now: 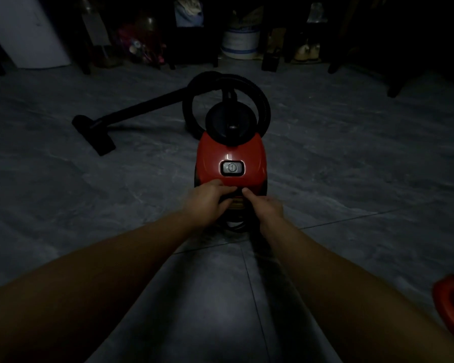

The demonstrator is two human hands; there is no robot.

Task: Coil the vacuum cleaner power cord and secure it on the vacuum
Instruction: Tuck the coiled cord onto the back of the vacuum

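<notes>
Both hands meet at the rear edge of the vacuum (231, 150). The left hand (210, 199) has its fingers curled over the red shell. The right hand (266, 206) has the thumb forward and the fingers folded under. In such dim light one cannot tell if they pinch the power cord (236, 226) or only touch the body. The cord is thin and black, and shows as a few loops on the floor just under the hands, at the back of the machine.

The vacuum stands in the middle of the floor (351, 166), which is grey tiles w/ marble-like veins and thin joints. Its shell is smooth, glossy red plastic, rounded at the corners. On top is a grey rectangular power button (232, 168) w/ a round switch and a pale rim. At the front sits a black round lid. A black hose (263, 100) makes a big loop above it, and a straight tube (142, 106) runs left to a flat floor nozzle (95, 134).
</notes>
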